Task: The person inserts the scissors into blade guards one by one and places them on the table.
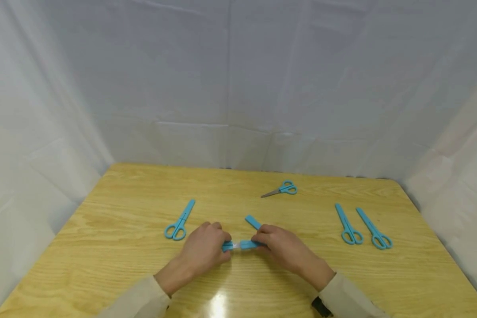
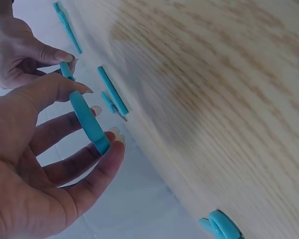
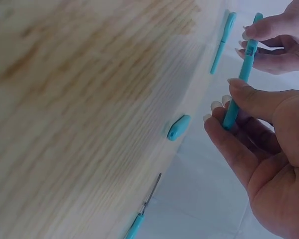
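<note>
Near the front middle of the table, my left hand (image 1: 206, 245) grips the turquoise handles of a pair of scissors (image 2: 87, 118), mostly covered by the fingers in the head view. My right hand (image 1: 284, 248) pinches a turquoise blade cover (image 1: 248, 244) in line with the scissors. Between the two turquoise parts a short, pale, shiny stretch (image 1: 236, 245) shows. Just beyond the right fingertips, a second blade cover (image 1: 252, 221) lies loose on the table. Farther back rests a pair of uncovered scissors (image 1: 288, 188), metal blades pointing left.
One pair of covered scissors (image 1: 179, 221) lies left of my left hand. To the right lie two more covered pairs, an inner one (image 1: 348, 225) and an outer one (image 1: 373, 229). White sheeting (image 1: 238, 88) hangs behind and beside the wooden table (image 1: 135, 194).
</note>
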`<action>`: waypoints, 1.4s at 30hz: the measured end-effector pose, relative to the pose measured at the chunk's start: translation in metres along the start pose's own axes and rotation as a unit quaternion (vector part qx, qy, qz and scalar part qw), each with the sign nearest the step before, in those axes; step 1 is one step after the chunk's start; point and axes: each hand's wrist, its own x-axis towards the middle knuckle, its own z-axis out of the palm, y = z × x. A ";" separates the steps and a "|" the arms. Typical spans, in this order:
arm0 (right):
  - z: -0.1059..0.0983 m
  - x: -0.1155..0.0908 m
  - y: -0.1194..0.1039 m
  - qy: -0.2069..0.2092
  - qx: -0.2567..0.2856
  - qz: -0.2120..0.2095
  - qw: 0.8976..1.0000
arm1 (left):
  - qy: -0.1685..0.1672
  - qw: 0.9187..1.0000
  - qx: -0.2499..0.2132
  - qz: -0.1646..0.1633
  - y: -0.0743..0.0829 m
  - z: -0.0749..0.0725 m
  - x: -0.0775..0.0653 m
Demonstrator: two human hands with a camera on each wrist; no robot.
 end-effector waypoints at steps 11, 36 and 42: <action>0.000 0.000 -0.003 0.010 -0.013 0.014 1.000 | 0.027 1.000 -0.003 -0.012 0.003 0.007 0.000; 0.007 0.004 -0.009 -0.002 -0.030 0.000 1.000 | 0.031 0.999 0.023 -0.005 0.008 0.008 -0.004; 0.008 0.006 -0.011 0.007 -0.049 -0.010 0.999 | 0.044 0.999 0.032 -0.006 0.009 0.009 -0.003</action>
